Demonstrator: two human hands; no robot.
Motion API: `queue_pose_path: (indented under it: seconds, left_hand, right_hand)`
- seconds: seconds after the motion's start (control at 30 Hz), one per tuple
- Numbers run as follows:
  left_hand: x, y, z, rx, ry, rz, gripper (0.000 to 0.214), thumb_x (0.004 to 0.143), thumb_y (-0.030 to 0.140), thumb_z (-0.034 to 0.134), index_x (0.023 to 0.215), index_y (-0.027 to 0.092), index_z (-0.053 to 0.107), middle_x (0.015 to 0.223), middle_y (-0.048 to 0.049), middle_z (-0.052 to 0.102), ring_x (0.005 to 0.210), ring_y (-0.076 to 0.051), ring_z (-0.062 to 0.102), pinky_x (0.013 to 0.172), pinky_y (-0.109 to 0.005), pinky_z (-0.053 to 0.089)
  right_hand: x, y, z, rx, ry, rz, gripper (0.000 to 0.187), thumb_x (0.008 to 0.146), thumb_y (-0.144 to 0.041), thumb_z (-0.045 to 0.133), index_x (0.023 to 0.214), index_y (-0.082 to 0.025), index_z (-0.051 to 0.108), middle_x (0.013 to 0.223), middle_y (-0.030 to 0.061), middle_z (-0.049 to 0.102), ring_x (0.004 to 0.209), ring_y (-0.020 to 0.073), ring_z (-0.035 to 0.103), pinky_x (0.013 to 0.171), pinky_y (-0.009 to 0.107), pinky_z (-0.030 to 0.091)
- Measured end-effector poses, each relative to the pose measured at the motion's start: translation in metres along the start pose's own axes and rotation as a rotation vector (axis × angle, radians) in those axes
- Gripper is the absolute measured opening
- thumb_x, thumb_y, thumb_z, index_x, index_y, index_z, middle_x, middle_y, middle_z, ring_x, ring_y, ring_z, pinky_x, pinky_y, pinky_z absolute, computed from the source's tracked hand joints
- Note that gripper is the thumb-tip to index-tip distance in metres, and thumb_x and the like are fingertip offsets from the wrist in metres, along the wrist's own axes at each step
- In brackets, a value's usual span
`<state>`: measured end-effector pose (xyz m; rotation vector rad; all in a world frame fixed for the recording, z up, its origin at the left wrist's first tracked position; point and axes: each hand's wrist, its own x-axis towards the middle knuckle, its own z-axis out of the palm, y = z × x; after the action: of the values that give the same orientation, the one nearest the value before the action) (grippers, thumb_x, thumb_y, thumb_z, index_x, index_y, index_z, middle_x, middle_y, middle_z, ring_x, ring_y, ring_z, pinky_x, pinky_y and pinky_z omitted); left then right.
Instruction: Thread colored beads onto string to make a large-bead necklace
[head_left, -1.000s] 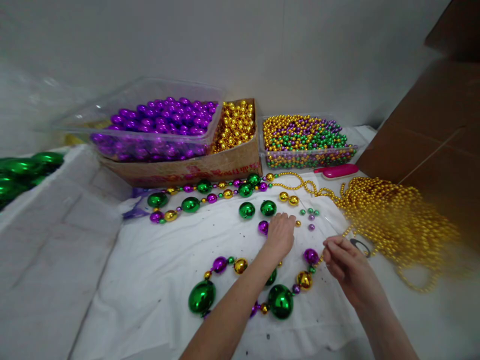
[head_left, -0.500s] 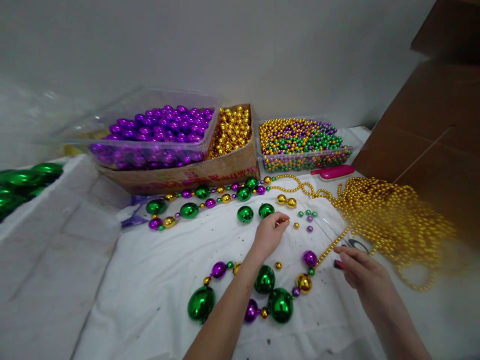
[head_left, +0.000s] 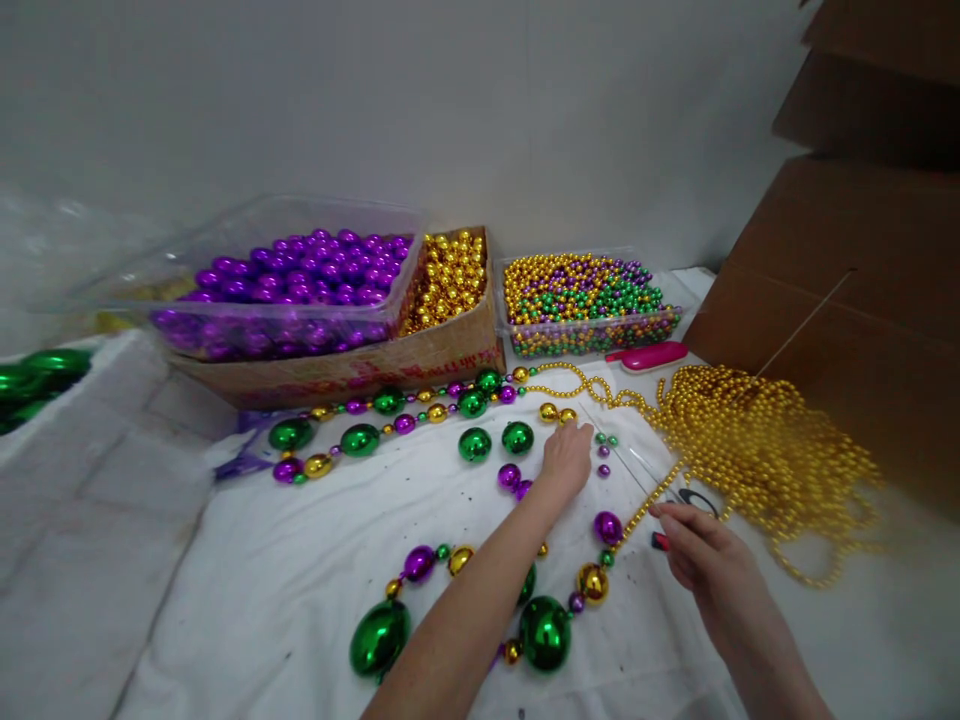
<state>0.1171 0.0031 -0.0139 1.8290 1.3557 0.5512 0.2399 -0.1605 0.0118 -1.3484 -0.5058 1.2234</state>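
Observation:
My left hand [head_left: 568, 462] is closed over the white cloth, beside several small green and purple beads [head_left: 604, 452]. Its fingertips are hidden, so what they hold cannot be made out. Two gold beads [head_left: 559, 413] lie just beyond it. My right hand [head_left: 701, 550] is closed with a small black-and-red object [head_left: 660, 541] poking out below the fingers. Its fingertips are beside the thin gold bead strand [head_left: 643, 517], which joins the necklace of large beads [head_left: 546, 633]. A thin needle-like line [head_left: 626, 460] runs between the hands. My left forearm covers part of the necklace.
A clear tub of purple beads [head_left: 300, 280] sits on a cardboard box with gold beads [head_left: 454, 275]. Right of it stands a tub of mixed small beads [head_left: 592, 295], a pink-handled tool [head_left: 654, 356], a gold strand heap [head_left: 757, 430] and a large carton [head_left: 840, 290].
My left hand has moved right among the small beads, uncovering two purple beads. A small gold bead there is out of sight. My right hand stays by the gold strand; the view has shifted slightly.

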Motion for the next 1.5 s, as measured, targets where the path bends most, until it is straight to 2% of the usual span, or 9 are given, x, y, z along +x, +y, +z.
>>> queue_pose_path:
  seconds: [0.07, 0.17, 0.3, 0.43, 0.5, 0.6, 0.8, 1.2, 1.5]
  left_hand:
    - [0.001, -0.003, -0.007, -0.131, 0.000, -0.023, 0.012, 0.077, 0.006, 0.055, 0.083, 0.014, 0.062, 0.095, -0.0107, 0.059, 0.099, -0.024, 0.054, 0.088, -0.038, 0.040]
    - [-0.010, -0.011, -0.031, -0.379, -0.020, -0.070, 0.017, 0.085, 0.021, 0.051, 0.096, 0.014, 0.062, 0.082, -0.0059, 0.058, 0.075, -0.016, 0.058, 0.066, -0.026, 0.046]
    - [-0.040, -0.025, -0.064, -0.697, -0.063, -0.116, 0.032, 0.090, 0.037, 0.045, 0.107, 0.015, 0.061, 0.083, -0.0067, 0.058, 0.064, -0.009, 0.056, 0.054, -0.018, 0.043]
    - [-0.067, -0.039, -0.078, -1.313, -0.134, -0.246, 0.023, 0.082, 0.023, 0.061, 0.104, 0.015, 0.064, 0.084, -0.0059, 0.058, 0.064, -0.006, 0.054, 0.050, -0.012, 0.040]
    - [-0.075, -0.042, -0.079, -1.482, -0.165, -0.282, 0.027, 0.079, 0.015, 0.064, 0.105, 0.016, 0.064, 0.086, -0.0059, 0.059, 0.065, -0.007, 0.054, 0.047, -0.012, 0.038]
    - [-0.081, -0.046, -0.080, -1.526, -0.197, -0.285, 0.032, 0.077, 0.012, 0.064, 0.109, 0.017, 0.064, 0.088, -0.0064, 0.059, 0.066, -0.008, 0.054, 0.046, -0.013, 0.037]
    - [-0.088, -0.049, -0.081, -1.553, -0.229, -0.251, 0.031, 0.078, 0.013, 0.063, 0.110, 0.014, 0.065, 0.087, -0.0068, 0.056, 0.066, -0.008, 0.050, 0.049, -0.015, 0.035]
    - [-0.093, -0.048, -0.080, -1.494, -0.233, -0.208, 0.022, 0.077, 0.019, 0.066, 0.096, 0.009, 0.066, 0.078, -0.0054, 0.051, 0.061, -0.007, 0.045, 0.047, -0.015, 0.030]
    - [-0.092, -0.041, -0.079, -1.325, -0.194, -0.164, 0.028, 0.076, 0.030, 0.069, 0.094, 0.009, 0.068, 0.078, -0.0060, 0.054, 0.059, -0.006, 0.045, 0.046, -0.016, 0.027]
  right_hand:
    - [0.001, 0.000, -0.002, -0.015, 0.001, -0.017, 0.030, 0.066, -0.040, 0.077, 0.085, -0.017, 0.072, 0.054, -0.0040, 0.044, 0.045, 0.0056, 0.031, 0.040, 0.019, 0.022]
    - [0.000, 0.001, -0.008, -0.109, 0.026, -0.052, 0.030, 0.067, -0.041, 0.075, 0.086, -0.018, 0.071, 0.059, -0.0024, 0.049, 0.046, 0.0060, 0.033, 0.040, 0.019, 0.023]
    - [-0.007, 0.001, -0.012, -0.310, -0.005, -0.094, 0.029, 0.070, -0.044, 0.072, 0.085, -0.019, 0.071, 0.072, 0.0008, 0.055, 0.048, 0.0076, 0.038, 0.040, 0.021, 0.026]
    - [-0.016, -0.003, -0.008, -0.456, -0.078, -0.157, 0.026, 0.073, -0.046, 0.067, 0.083, -0.023, 0.073, 0.076, 0.0017, 0.054, 0.050, 0.0094, 0.040, 0.041, 0.022, 0.027]
    - [-0.018, -0.005, -0.006, -0.509, -0.084, -0.220, 0.024, 0.072, -0.046, 0.068, 0.079, -0.024, 0.074, 0.074, 0.0031, 0.054, 0.057, 0.0134, 0.047, 0.041, 0.023, 0.029]
    - [-0.020, -0.007, -0.005, -0.574, -0.101, -0.291, 0.022, 0.072, -0.044, 0.067, 0.079, -0.025, 0.074, 0.075, 0.0048, 0.057, 0.067, 0.0187, 0.053, 0.044, 0.023, 0.035]
    - [-0.023, -0.011, -0.003, -0.621, -0.117, -0.333, 0.022, 0.073, -0.045, 0.066, 0.076, -0.025, 0.075, 0.074, 0.0046, 0.058, 0.073, 0.0210, 0.055, 0.061, 0.027, 0.044]
    - [-0.025, -0.011, -0.002, -0.637, -0.168, -0.307, 0.023, 0.074, -0.046, 0.065, 0.076, -0.025, 0.074, 0.075, 0.0059, 0.060, 0.078, 0.0237, 0.056, 0.061, 0.028, 0.043]
    - [-0.022, -0.007, -0.002, -0.653, -0.177, -0.326, 0.022, 0.076, -0.043, 0.064, 0.077, -0.024, 0.074, 0.077, 0.0059, 0.060, 0.081, 0.0234, 0.056, 0.062, 0.027, 0.042]
